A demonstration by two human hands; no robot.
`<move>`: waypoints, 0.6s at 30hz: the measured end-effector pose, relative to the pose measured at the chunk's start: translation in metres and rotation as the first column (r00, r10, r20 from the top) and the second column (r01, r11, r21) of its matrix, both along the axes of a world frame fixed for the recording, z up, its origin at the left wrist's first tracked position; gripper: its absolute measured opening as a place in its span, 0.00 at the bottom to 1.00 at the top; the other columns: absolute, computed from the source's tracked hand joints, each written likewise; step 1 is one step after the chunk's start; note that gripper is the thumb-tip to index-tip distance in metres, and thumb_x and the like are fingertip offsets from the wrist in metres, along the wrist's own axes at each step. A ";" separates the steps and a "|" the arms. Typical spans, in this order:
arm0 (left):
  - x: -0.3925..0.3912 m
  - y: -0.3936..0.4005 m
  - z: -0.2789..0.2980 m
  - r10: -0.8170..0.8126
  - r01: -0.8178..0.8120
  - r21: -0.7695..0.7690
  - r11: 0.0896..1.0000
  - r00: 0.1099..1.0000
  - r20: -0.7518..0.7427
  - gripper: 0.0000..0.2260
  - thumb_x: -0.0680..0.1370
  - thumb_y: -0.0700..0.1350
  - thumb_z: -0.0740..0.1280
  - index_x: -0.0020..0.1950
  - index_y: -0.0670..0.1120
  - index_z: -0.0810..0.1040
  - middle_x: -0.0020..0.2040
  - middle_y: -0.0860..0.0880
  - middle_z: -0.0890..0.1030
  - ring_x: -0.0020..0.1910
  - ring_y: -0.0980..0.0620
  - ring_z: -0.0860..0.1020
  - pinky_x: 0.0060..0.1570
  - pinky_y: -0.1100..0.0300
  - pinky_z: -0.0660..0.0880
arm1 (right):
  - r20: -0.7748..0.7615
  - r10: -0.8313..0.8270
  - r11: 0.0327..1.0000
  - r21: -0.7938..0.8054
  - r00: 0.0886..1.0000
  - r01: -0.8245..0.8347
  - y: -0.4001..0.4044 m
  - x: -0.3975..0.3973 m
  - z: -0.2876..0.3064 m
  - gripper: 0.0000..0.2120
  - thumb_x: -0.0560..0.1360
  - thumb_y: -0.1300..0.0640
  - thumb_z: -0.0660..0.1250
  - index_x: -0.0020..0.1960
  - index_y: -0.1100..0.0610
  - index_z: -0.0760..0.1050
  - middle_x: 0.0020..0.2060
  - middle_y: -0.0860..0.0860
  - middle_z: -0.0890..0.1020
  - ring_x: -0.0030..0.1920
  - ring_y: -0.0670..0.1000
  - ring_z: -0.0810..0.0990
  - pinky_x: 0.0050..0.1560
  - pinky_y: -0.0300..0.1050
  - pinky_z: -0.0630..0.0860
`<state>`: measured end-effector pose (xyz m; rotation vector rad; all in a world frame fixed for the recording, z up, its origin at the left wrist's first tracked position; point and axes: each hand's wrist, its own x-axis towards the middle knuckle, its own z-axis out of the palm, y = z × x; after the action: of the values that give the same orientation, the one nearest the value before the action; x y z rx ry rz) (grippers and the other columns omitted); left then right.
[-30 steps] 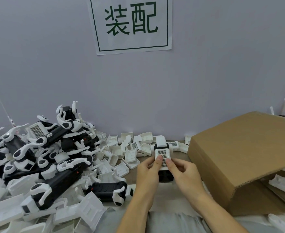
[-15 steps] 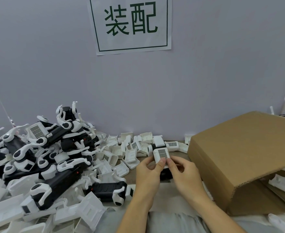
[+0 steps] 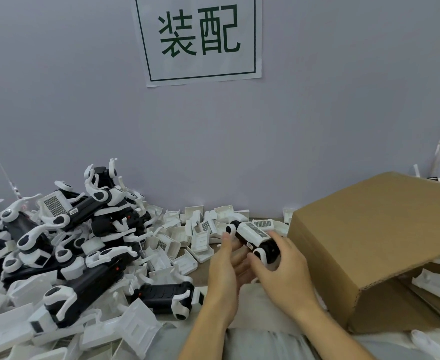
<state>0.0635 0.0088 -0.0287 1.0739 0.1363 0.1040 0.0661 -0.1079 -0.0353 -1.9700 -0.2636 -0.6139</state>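
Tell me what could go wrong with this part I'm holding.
The right hand alone grips the black-and-white unit by one end, while the left hand is open beside it, so it could slip. The grilled white cover might pop off if not fully seated. Tossed left, it may topple the pile.

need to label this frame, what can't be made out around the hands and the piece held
Head view only:
- Near end of the black and white unit: covered by the right hand.
- Its small label: too small to read.
- Whether the left hand touches the unit: unclear, fingers overlap it.
- Inside the cardboard box: hidden by its flap, cut off at the right edge.
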 end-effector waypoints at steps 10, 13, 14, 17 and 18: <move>0.001 0.009 0.002 0.353 -0.365 0.083 0.927 0.927 0.128 0.05 0.81 0.47 0.68 0.55 0.53 0.81 0.52 0.51 0.81 0.50 0.52 0.79 0.45 0.59 0.76 | -0.112 0.209 0.825 0.553 0.971 -0.113 -0.004 0.000 0.007 0.09 0.81 0.57 0.65 0.46 0.53 0.82 0.41 0.47 0.83 0.40 0.44 0.79 0.44 0.46 0.77; -0.001 0.006 0.006 0.252 -0.260 0.073 0.963 0.962 0.105 0.07 0.81 0.47 0.68 0.51 0.58 0.84 0.55 0.50 0.84 0.57 0.48 0.80 0.50 0.56 0.77 | -0.128 0.275 0.791 0.593 0.953 -0.148 -0.004 0.001 0.006 0.11 0.81 0.58 0.63 0.44 0.55 0.82 0.39 0.48 0.82 0.42 0.48 0.77 0.41 0.45 0.73; -0.001 0.006 0.006 0.249 -0.257 0.077 0.963 0.963 0.101 0.08 0.80 0.47 0.68 0.49 0.59 0.85 0.56 0.47 0.84 0.58 0.46 0.80 0.50 0.55 0.75 | -0.133 0.284 0.781 0.607 0.950 -0.148 -0.005 0.001 0.006 0.11 0.81 0.58 0.63 0.44 0.55 0.82 0.39 0.48 0.82 0.42 0.48 0.77 0.40 0.44 0.72; -0.002 0.007 0.007 0.255 -0.263 0.077 0.962 0.962 0.101 0.09 0.80 0.46 0.68 0.46 0.59 0.84 0.57 0.42 0.84 0.54 0.44 0.80 0.46 0.56 0.75 | -0.137 0.295 0.779 0.607 0.946 -0.155 -0.006 0.000 0.007 0.11 0.81 0.58 0.63 0.45 0.56 0.82 0.40 0.49 0.82 0.43 0.49 0.77 0.41 0.43 0.71; -0.003 0.007 0.007 0.257 -0.266 0.079 0.961 0.961 0.100 0.09 0.80 0.46 0.68 0.46 0.59 0.84 0.57 0.42 0.83 0.55 0.43 0.80 0.46 0.56 0.75 | -0.137 0.295 0.779 0.608 0.946 -0.155 -0.006 0.000 0.007 0.10 0.81 0.58 0.63 0.45 0.56 0.82 0.40 0.49 0.82 0.43 0.49 0.77 0.40 0.43 0.71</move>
<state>0.0609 0.0160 -0.0220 1.1368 0.1947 0.3998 0.0664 -0.1134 -0.0287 -1.3525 -0.1394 -0.2585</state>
